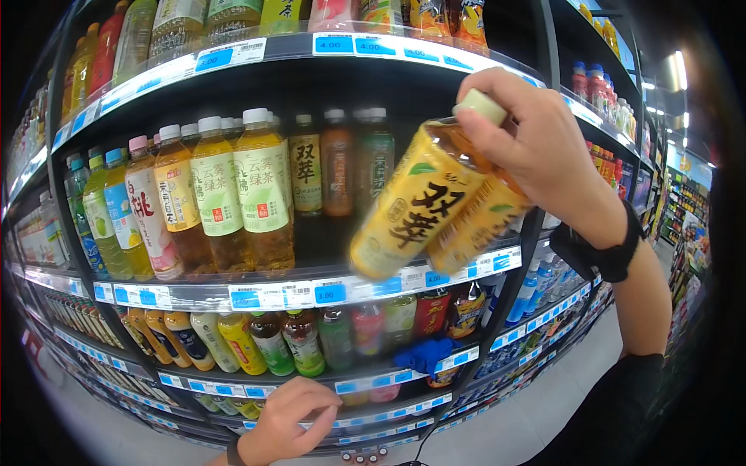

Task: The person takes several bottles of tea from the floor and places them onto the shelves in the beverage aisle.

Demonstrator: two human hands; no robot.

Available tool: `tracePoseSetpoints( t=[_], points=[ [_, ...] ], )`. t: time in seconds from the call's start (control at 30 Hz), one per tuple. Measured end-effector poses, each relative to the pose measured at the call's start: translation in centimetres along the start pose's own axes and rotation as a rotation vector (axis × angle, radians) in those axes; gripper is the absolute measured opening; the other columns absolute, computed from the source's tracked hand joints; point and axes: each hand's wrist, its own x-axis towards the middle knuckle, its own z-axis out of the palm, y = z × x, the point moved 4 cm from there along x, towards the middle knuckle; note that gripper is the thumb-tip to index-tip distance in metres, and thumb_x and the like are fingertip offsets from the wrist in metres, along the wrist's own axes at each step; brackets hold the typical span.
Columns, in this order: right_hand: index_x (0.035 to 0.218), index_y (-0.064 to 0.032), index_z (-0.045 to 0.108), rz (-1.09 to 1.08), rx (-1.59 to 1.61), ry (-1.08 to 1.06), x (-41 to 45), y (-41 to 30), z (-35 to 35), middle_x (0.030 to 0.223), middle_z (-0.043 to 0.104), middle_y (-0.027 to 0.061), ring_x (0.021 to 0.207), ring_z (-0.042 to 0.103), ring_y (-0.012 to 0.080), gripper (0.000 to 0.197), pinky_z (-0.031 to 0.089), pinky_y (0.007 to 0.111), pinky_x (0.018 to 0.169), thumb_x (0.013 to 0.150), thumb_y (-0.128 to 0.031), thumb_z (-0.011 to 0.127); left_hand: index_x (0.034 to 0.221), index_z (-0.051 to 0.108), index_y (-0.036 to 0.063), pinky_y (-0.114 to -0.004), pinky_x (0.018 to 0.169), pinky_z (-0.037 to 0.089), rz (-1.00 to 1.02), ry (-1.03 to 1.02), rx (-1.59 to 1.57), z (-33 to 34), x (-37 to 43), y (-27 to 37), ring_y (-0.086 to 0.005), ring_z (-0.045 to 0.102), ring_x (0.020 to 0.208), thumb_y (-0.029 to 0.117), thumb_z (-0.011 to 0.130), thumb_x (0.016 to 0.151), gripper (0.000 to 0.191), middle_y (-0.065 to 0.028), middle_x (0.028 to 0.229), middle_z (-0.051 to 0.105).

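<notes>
My right hand point(524, 128) grips two tea bottles by their pale caps, in front of the middle shelf. The nearer bottle with a yellow label point(417, 198) hangs tilted, its base to the lower left; a similar yellow bottle point(478, 221) is partly behind it. Low in the view, my left hand point(297, 416) holds nothing visible, its fingers curled and slightly apart, before the lower shelves. Green-labelled tea bottles point(262, 180) stand upright at the front of the middle shelf. Further back stands a yellow-labelled bottle point(306, 169) beside brown and green ones.
The middle shelf's front edge point(326, 294) carries price tags. More drinks stand above and below. A blue cloth point(428, 354) hangs over a lower shelf's edge. A dark shelf upright point(524, 244) stands right of the bottles, with water bottles point(527, 291) beyond.
</notes>
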Motion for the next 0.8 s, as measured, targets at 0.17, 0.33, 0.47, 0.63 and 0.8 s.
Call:
tracePoseSetpoints(
  t=[0.17, 0.33, 0.47, 0.63, 0.8],
  points=[
    [0.088, -0.0007, 0.057, 0.255, 0.284, -0.322, -2.3, -1.8, -0.7, 0.075, 0.056, 0.0044, 0.068, 0.052, 0.01, 0.025, 0.044, 0.025, 0.064, 0.086, -0.025, 0.06, 0.089, 0.064, -0.0014, -0.034, 0.069, 0.05, -0.012, 0.005, -0.131, 0.5, 0.1, -0.3, -0.0258, 0.061, 0.077, -0.002, 0.066, 0.076, 0.013, -0.0117, 0.088, 0.066],
    [0.087, -0.0049, 0.057, 0.129, 0.229, -0.644, -8.2, -5.7, -0.1, 0.061, 0.061, 0.0125, 0.049, 0.061, 0.0241, 0.035, 0.048, 0.033, 0.043, 0.085, -0.038, 0.066, 0.099, 0.063, -0.0011, -0.035, 0.079, 0.05, -0.159, -0.189, -0.333, 2.9, 1.0, 0.2, -0.0277, 0.062, 0.088, 0.005, 0.068, 0.08, 0.02, -0.0131, 0.1, 0.064],
    [0.087, -0.0069, 0.056, 0.003, 0.179, -0.652, -12.2, -8.9, 1.1, 0.057, 0.058, 0.0087, 0.047, 0.059, 0.0226, 0.034, 0.047, 0.034, 0.041, 0.084, -0.039, 0.067, 0.119, 0.052, 0.0002, -0.037, 0.09, 0.047, -0.084, -0.245, -0.433, 5.2, 1.1, 1.4, -0.0286, 0.06, 0.101, 0.017, 0.075, 0.078, 0.049, -0.0142, 0.11, 0.06],
    [0.085, -0.0093, 0.061, -0.012, 0.191, -0.715, -14.5, -12.6, 1.2, 0.06, 0.054, 0.0021, 0.051, 0.056, 0.015, 0.033, 0.043, 0.027, 0.04, 0.077, -0.038, 0.075, 0.127, 0.046, 0.0026, -0.035, 0.09, 0.047, -0.288, -0.51, -0.766, 7.9, 1.8, 3.4, -0.0253, 0.058, 0.109, 0.027, 0.077, 0.079, 0.062, -0.0165, 0.121, 0.055],
    [0.083, -0.0092, 0.061, -0.012, 0.206, -0.72, -15.5, -14.1, 1.7, 0.059, 0.054, 0.0022, 0.05, 0.054, 0.0143, 0.031, 0.041, 0.027, 0.039, 0.079, -0.038, 0.074, 0.128, 0.042, 0.0022, -0.033, 0.093, 0.046, -0.19, -0.392, -0.954, 9.7, -0.9, 2.3, -0.0209, 0.057, 0.11, 0.024, 0.082, 0.074, 0.071, -0.014, 0.117, 0.056]
  ],
)
